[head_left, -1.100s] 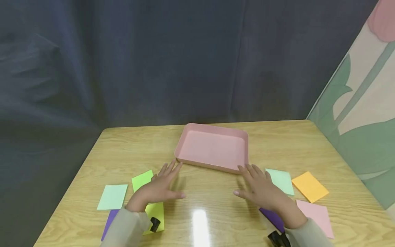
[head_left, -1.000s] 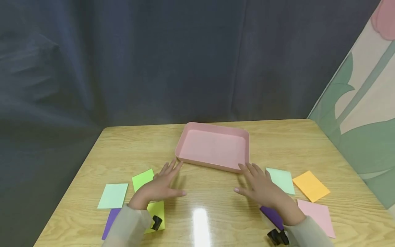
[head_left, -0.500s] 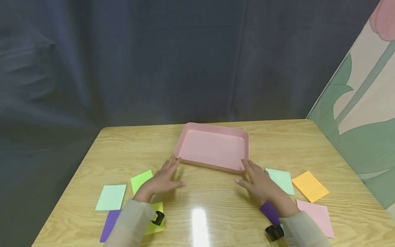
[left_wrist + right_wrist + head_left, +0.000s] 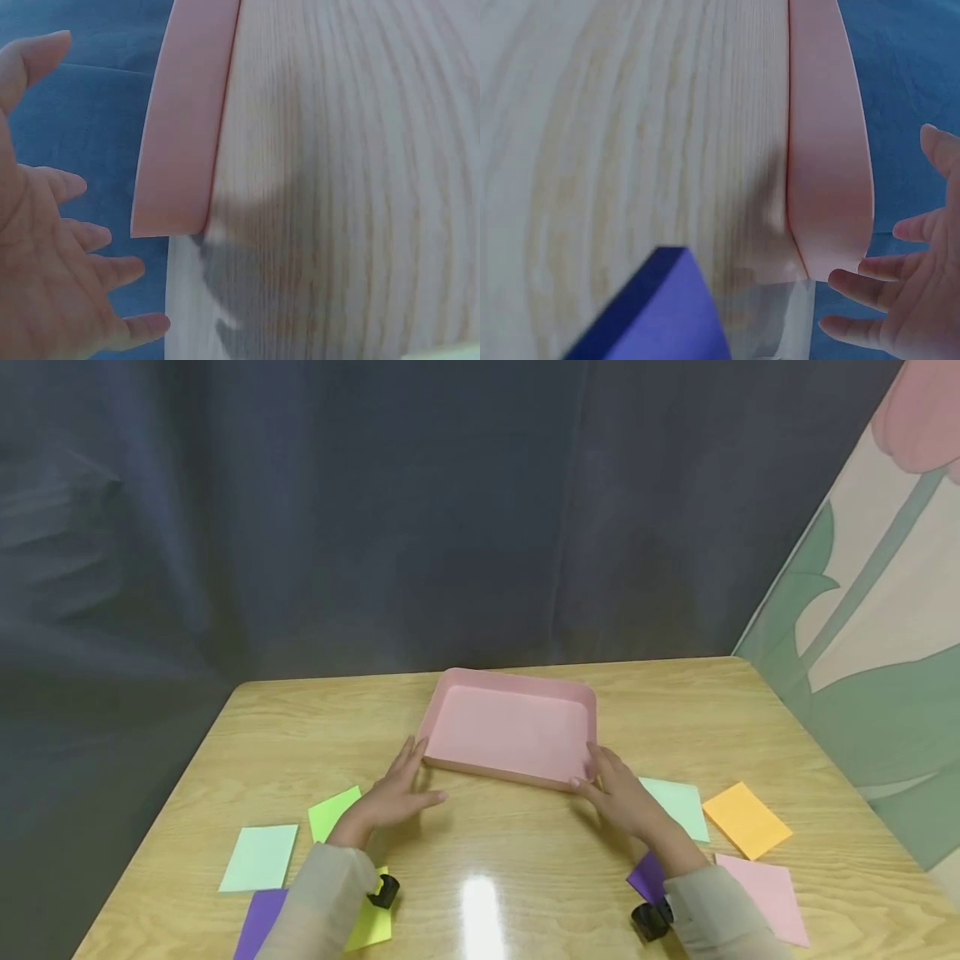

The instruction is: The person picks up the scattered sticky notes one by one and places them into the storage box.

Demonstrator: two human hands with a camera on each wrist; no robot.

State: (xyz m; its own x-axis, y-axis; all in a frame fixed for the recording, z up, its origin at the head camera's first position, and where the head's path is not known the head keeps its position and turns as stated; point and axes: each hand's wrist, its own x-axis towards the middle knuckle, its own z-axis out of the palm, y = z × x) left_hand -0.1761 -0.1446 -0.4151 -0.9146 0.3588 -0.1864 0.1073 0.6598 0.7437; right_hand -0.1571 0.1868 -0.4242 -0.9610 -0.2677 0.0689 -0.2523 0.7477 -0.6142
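Note:
A shallow pink tray (image 4: 517, 727) lies on the wooden table, toward its far edge. My left hand (image 4: 386, 802) reaches to its near left corner with spread fingers; in the left wrist view the palm and fingers (image 4: 112, 271) hold nothing. At the near right corner is my right hand (image 4: 626, 797), fingers extended beside the tray wall and thumb by the front side. The right wrist view shows these fingertips (image 4: 847, 279) at the tray's corner (image 4: 832, 247); whether they touch it, I cannot tell.
On the left lie a mint paper square (image 4: 258, 858), a purple one (image 4: 258, 922), a lime one (image 4: 330, 812) and a yellow-green one (image 4: 370, 927). Right are mint (image 4: 678, 806), orange (image 4: 747, 821), pink (image 4: 768, 893) and purple (image 4: 647, 877) ones. A dark curtain (image 4: 420, 518) hangs behind.
Both hands have moved a little forward to the tray's near corners, and the right thumb has come closer to the tray's front side. The head view has shifted slightly.

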